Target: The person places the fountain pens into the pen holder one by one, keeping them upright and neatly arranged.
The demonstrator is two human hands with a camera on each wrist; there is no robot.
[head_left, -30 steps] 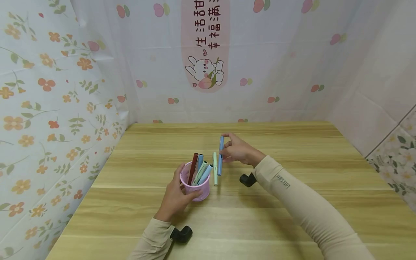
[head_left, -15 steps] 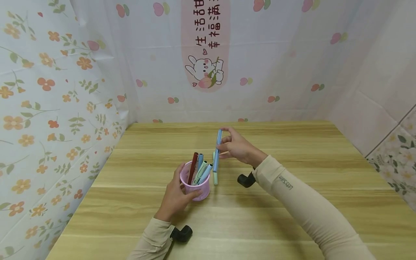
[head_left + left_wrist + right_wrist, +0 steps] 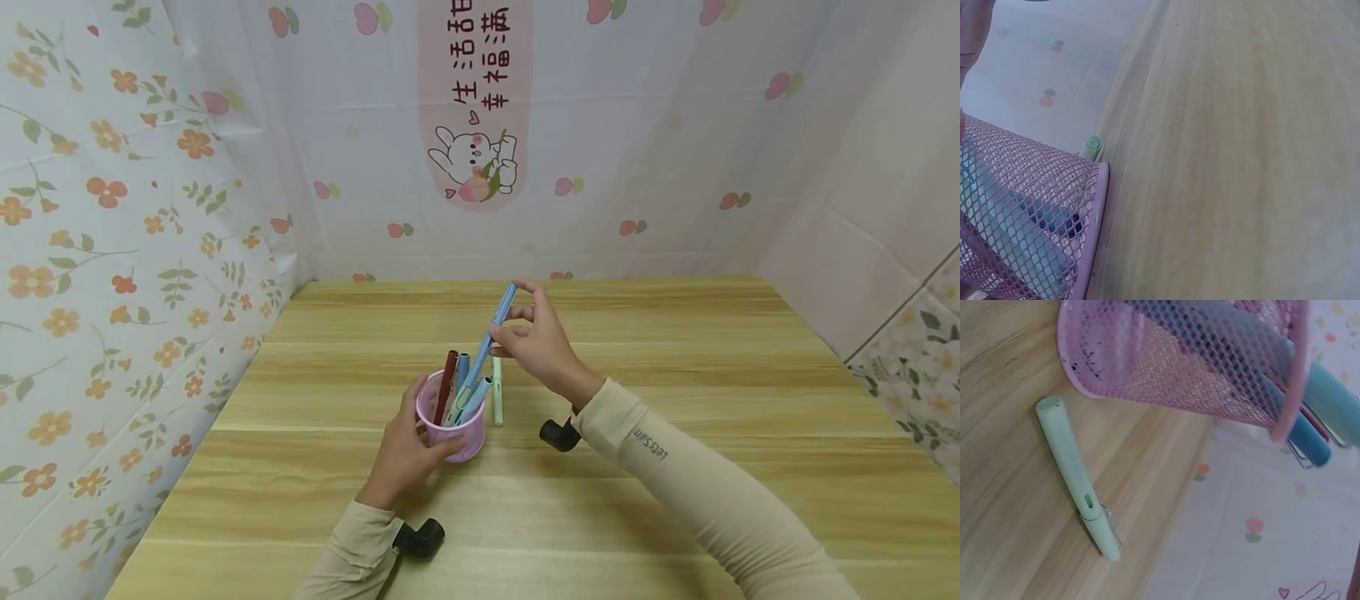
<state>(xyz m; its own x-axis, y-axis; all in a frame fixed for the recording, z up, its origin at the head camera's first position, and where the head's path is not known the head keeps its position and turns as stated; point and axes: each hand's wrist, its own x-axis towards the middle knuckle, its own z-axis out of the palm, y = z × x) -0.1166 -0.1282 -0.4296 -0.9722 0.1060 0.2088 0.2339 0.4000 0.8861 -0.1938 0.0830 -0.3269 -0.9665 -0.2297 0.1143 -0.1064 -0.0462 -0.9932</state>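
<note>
A pink mesh pen cup [image 3: 468, 443] stands on the table, and my left hand [image 3: 405, 458] grips it around its side. In the cup lean a dark red pen [image 3: 446, 387], a darker blue pen [image 3: 462, 367], a light green pen and a light blue pen [image 3: 476, 398]. My right hand [image 3: 546, 346] pinches another blue pen [image 3: 504, 307], tilted, its lower end at the cup's mouth; whether it is inside the rim I cannot tell. A pale green pen [image 3: 1072, 465] lies on the table just right of the cup. Neither wrist view shows the fingers' full hold.
The wood-grain table [image 3: 675, 358] reaches back to a printed curtain [image 3: 637, 150]. A flowered cloth [image 3: 150, 250] hangs on the left. Black wrist camera mounts [image 3: 418, 540] jut from both sleeves.
My right hand has carried the blue pen up and left from beside the pale green pen, tipping its lower end towards the cup. The left hand and cup stay put.
</note>
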